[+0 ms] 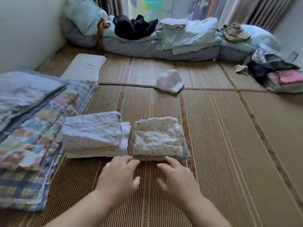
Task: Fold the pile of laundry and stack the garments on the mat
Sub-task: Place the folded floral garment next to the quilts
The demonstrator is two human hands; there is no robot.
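Left hand (119, 175) and right hand (177, 176) are released beside crinkled stack (157, 138) on ribbed mat (221, 145).

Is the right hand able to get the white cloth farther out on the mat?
Probably, with a stretch: nothing covers the white cloth, but the right hand must go over or around the folded pile between them.

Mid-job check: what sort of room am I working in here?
Probably a home bedroom with floor sleeping: a woven straw mat covers the floor, bedding lies piled along the far wall below curtains, and folded laundry stacks sit on the mat.
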